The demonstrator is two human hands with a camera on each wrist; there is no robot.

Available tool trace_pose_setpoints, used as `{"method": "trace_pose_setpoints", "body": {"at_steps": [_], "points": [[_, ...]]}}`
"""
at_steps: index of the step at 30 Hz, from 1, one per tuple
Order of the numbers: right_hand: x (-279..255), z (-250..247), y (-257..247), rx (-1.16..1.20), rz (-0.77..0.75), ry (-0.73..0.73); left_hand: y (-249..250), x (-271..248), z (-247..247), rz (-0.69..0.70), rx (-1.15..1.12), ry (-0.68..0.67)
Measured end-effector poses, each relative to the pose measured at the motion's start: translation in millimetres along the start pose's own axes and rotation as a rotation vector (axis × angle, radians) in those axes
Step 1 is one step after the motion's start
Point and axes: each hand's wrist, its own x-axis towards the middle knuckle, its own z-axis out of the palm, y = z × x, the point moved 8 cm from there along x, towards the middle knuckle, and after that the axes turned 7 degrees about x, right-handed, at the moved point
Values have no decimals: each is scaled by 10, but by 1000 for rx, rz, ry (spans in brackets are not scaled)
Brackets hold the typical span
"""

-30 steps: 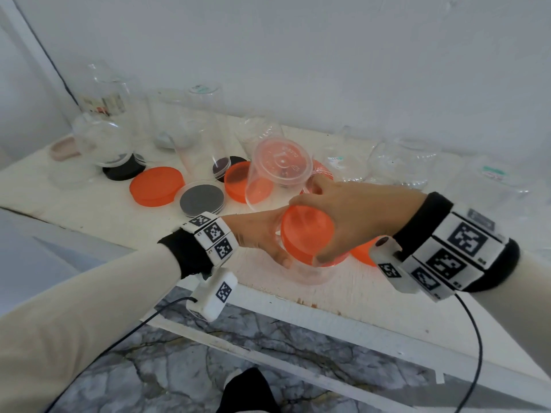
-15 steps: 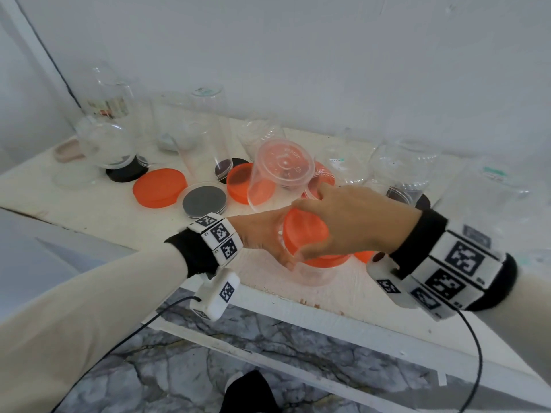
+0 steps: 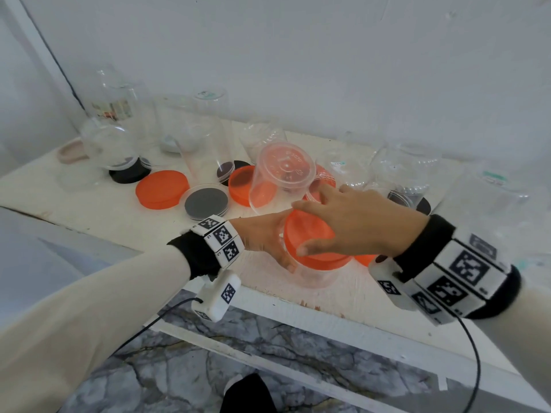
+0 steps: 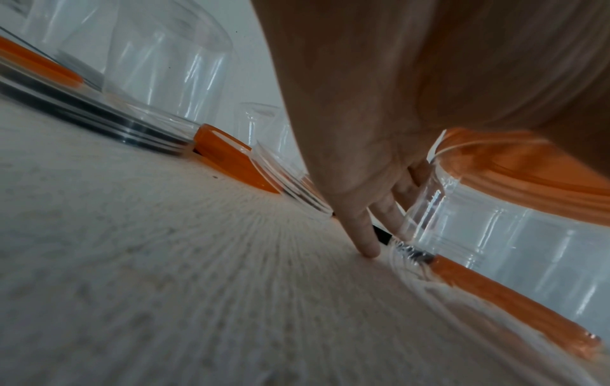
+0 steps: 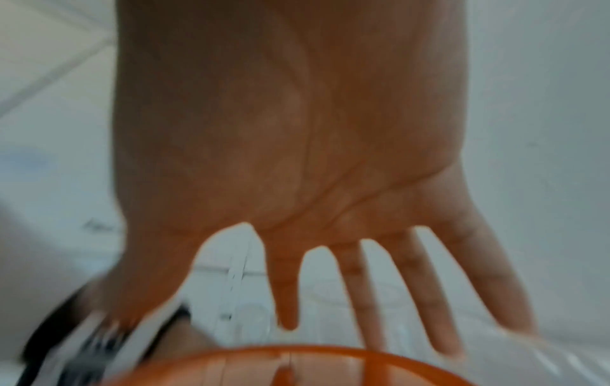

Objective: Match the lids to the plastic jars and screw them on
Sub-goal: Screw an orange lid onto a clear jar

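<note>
A white table holds many things. Near its front edge stands a clear jar with an orange lid on top. Behind it lie a flat orange lid, a grey lid and a black lid. More clear jars stand along the back edge.

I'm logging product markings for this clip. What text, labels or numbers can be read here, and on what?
Upturned clear cup: embossed marks on its base, too faint to read.
Tall jar at back left: paper label, blurred.
Clear jars at right: green stickers, unreadable.
Wrist bands: square black-and-white code markers, no words.
</note>
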Motion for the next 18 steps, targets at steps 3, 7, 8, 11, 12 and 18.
{"method": "trace_pose_setpoints", "body": {"at_steps": [3, 7, 8, 11, 12, 18], "points": [[-30, 39, -62, 244, -162, -153, 18, -6, 1, 17, 31, 0], [-27, 11, -63, 141, -79, -57, 19, -8, -2, 13, 14, 11], [-20, -11, -64, 47, -32, -1, 28, -11, 6, 14, 6, 6], [-22, -65, -70, -109, 8, 76, 27, -9, 11, 10, 14, 3], [-30, -68, -75, -45, -36, 62, 22, -6, -1, 8, 23, 6], [-36, 64, -133, 185, -136, -127, 7, -10, -1, 5, 42, -7]]}}
